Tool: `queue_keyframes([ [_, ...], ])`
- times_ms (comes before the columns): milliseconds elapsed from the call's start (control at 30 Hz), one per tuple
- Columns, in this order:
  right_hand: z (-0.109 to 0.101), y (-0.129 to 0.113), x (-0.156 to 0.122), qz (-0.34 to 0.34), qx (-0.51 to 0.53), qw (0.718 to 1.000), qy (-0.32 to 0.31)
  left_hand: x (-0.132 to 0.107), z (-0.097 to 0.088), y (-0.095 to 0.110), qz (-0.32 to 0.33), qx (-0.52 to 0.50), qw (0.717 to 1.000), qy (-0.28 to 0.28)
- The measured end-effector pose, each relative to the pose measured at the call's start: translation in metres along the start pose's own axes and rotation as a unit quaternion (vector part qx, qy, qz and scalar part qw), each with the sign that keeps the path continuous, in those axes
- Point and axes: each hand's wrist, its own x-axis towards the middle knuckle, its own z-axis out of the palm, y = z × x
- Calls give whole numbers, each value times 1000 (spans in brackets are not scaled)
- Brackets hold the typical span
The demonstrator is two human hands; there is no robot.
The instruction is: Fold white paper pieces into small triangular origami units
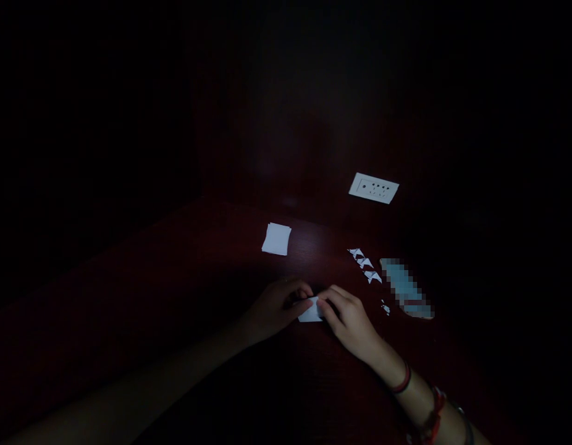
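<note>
A small piece of white paper [310, 314] lies on the dark reddish table between my two hands. My left hand [283, 304] pinches its upper left part, thumb on top and fingers curled behind. From the other side my right hand [346, 315] grips the paper's right edge between thumb and fingers. Part of the sheet is hidden under the fingertips, and its folds are hard to make out in the dim light. Several small folded white paper pieces [364, 262] sit in a row beyond my right hand.
A stack of square white paper sheets [277, 239] lies beyond my left hand. Tiny white scraps [385, 308] are to the right, near a blurred-out bluish oblong object [406, 289]. A white socket panel [374, 188] is set at the back. Surroundings are very dark.
</note>
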Motion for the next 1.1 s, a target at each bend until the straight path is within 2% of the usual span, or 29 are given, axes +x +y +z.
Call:
queue_keyframes([
  [267,7,-7,3,25,30,999,9,1,3,9,11,38,999,8],
  [433,5,-4,5,38,45,998,21,1,2,9,-26,23,997,69],
  [533,2,-1,4,38,35,998,27,2,-1,6,-39,11,995,86],
  [667,-4,5,1,43,30,997,53,3,-7,0,-86,10,988,127],
  [767,-7,4,-2,45,56,995,73,3,-7,-4,-92,5,990,106],
  [933,2,-4,-4,8,123,992,26,1,-1,-1,-84,-38,993,69],
  [1100,10,5,-3,79,164,983,38,0,-1,2,-95,-84,991,37],
])
